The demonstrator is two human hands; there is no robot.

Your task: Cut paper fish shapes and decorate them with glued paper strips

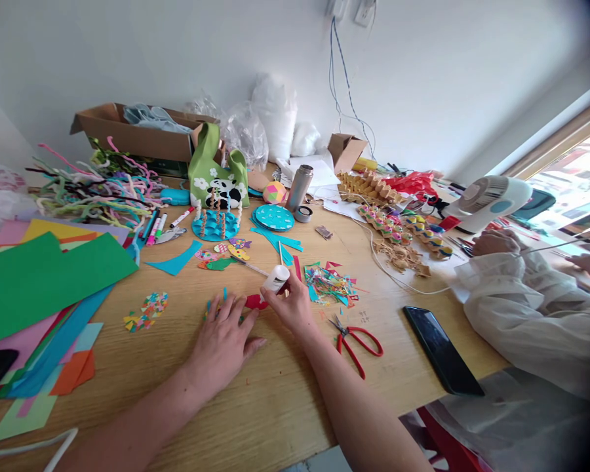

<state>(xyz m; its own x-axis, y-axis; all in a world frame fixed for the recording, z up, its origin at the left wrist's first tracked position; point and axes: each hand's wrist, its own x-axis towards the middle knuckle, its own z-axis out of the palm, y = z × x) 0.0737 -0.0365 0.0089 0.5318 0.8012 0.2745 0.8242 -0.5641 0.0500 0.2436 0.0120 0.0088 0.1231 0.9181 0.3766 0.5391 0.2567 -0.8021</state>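
My right hand grips a small white bottle, which is tilted over a red paper piece. My left hand lies flat with its fingers spread. Its fingertips press on the left part of the paper cutout, most of which they cover. Red-handled scissors rest spread on the wood to the right of my right hand. Just beyond the bottle are blue paper strips and several small paper fish. A fish covered in coloured scraps lies to the left.
Coloured paper sheets cover the left side. A heap of paper snippets and a black phone are to the right. Farther back stand a steel flask and a green panda bag. Another person's sleeve reaches in beside a fan.
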